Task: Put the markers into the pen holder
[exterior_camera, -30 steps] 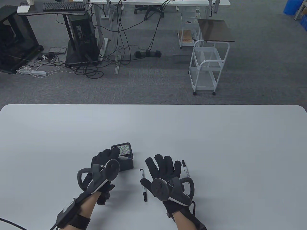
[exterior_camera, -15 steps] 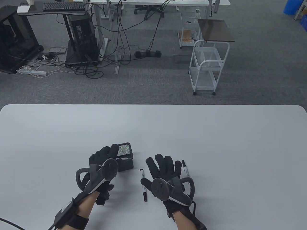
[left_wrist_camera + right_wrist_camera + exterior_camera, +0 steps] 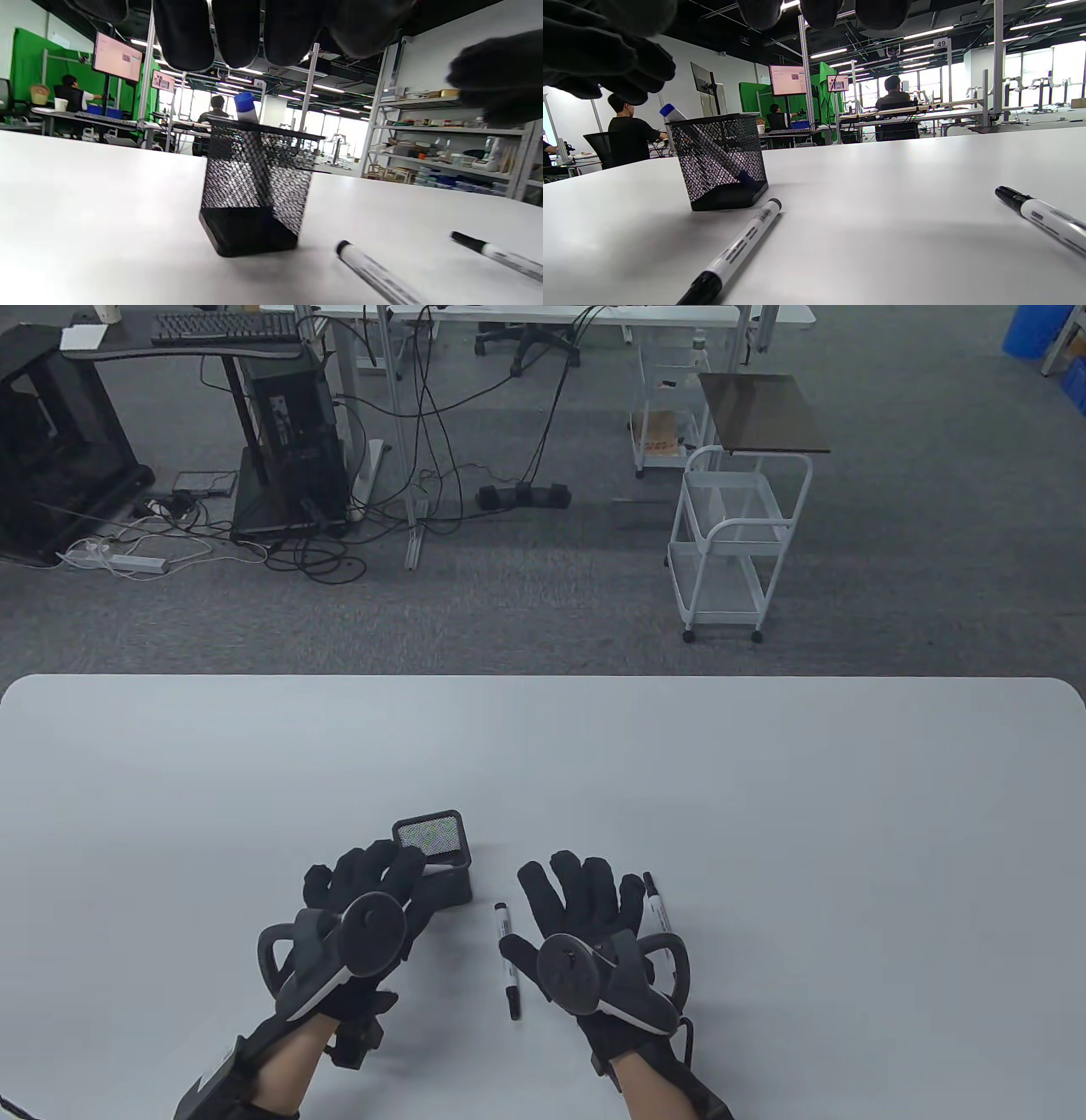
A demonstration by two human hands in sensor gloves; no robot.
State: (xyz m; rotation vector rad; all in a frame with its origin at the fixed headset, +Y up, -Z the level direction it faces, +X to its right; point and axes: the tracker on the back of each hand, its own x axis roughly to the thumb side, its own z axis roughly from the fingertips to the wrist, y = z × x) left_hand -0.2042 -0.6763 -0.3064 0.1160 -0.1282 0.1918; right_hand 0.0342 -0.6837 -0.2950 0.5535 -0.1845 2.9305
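The black mesh pen holder [image 3: 437, 857] stands upright on the white table [image 3: 764, 780]. A blue-capped marker [image 3: 246, 103] leans inside it, also seen in the right wrist view [image 3: 670, 112]. My left hand [image 3: 365, 882] is open and empty, fingers spread, just front-left of the holder. Its fingers [image 3: 237, 29] hang clear of the holder [image 3: 254, 186]. My right hand [image 3: 577, 899] is open and empty, hovering flat between two black-capped white markers. One marker [image 3: 507, 959] lies to its left, the other marker [image 3: 657, 903] to its right. Both lie flat in the right wrist view [image 3: 742, 245] [image 3: 1043, 218].
The table's far edge runs across the middle of the table view. Beyond it on the carpet stand a white wire cart [image 3: 734, 543] and desks with cables [image 3: 407, 432].
My left hand has drawn back from the holder's top toward me and to the left, leaving the opening uncovered. The right hand and both table markers have not moved.
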